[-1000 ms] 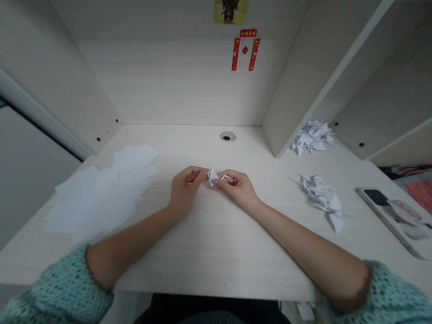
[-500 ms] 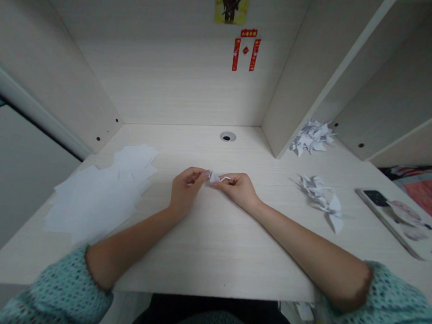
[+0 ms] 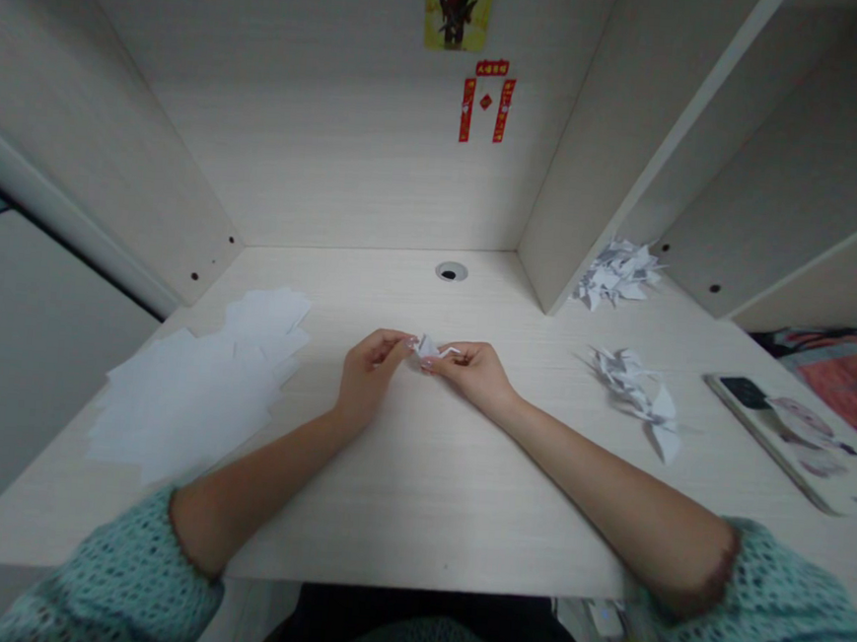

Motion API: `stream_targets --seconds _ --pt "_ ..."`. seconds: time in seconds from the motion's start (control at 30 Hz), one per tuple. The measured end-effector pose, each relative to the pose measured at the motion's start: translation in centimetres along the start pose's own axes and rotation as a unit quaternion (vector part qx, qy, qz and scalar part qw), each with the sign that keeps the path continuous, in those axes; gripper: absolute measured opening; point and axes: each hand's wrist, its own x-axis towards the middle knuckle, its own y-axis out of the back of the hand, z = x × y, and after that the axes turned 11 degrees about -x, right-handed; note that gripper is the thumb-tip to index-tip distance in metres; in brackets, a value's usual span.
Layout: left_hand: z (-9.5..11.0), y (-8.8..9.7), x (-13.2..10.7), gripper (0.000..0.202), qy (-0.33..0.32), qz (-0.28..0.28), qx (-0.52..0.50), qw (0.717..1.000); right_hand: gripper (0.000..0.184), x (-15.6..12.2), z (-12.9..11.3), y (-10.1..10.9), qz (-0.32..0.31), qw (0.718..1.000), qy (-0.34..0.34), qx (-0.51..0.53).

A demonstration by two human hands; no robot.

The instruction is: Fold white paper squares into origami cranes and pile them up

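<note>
A small white origami crane [image 3: 428, 346] is held between my two hands above the middle of the desk [image 3: 415, 498]. My left hand [image 3: 372, 371] pinches its left end between thumb and fingers. On the other side, my right hand [image 3: 478, 374] pinches the right part, where a thin folded point sticks out. The fingertips cover some of the folds. To the left lie many overlapping white paper sheets [image 3: 192, 391].
Several folded paper cranes [image 3: 635, 392] lie right of my right hand. A larger heap of cranes [image 3: 617, 274] sits behind them, beside the upright panel [image 3: 597, 156]. A phone [image 3: 790, 439] lies at the far right. A round cable hole [image 3: 451, 271] is at the back.
Both hands stay in nearly the same place and keep their pinch. The crane has turned slightly, and its middle peak now stands up more clearly between the fingers.
</note>
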Motion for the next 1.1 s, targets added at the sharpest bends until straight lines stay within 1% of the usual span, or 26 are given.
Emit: stream_targets --seconds 0.13,0.3,0.5,0.67,0.83,1.1 --pt "-0.39 0.17 0.04 0.024 -0.008 -0.020 0.002 1.000 0.030 0.02 0.09 0.09 -0.008 1.000 0.004 0.002" --pt "-0.67 0.24 -0.03 0.020 -0.026 -0.006 0.009 1.000 0.028 -0.13 -0.15 0.17 -0.022 1.000 0.009 0.005" --pt "-0.64 0.17 -0.05 0.019 0.005 0.018 -0.009 1.000 0.026 -0.13 -0.34 0.07 -0.011 1.000 -0.004 0.018" --pt "-0.21 -0.07 -0.10 0.018 0.016 0.033 -0.005 0.999 0.029 -0.02 -0.21 -0.10 -0.003 1.000 0.001 0.016" --pt "0.13 -0.27 -0.08 0.017 0.037 0.055 -0.010 0.998 0.029 -0.15 -0.68 -0.11 0.006 1.000 -0.004 0.023" --pt "-0.23 -0.16 -0.04 0.023 0.054 0.050 -0.028 0.997 0.026 0.00 -0.56 -0.17 0.014 0.998 -0.003 0.054"
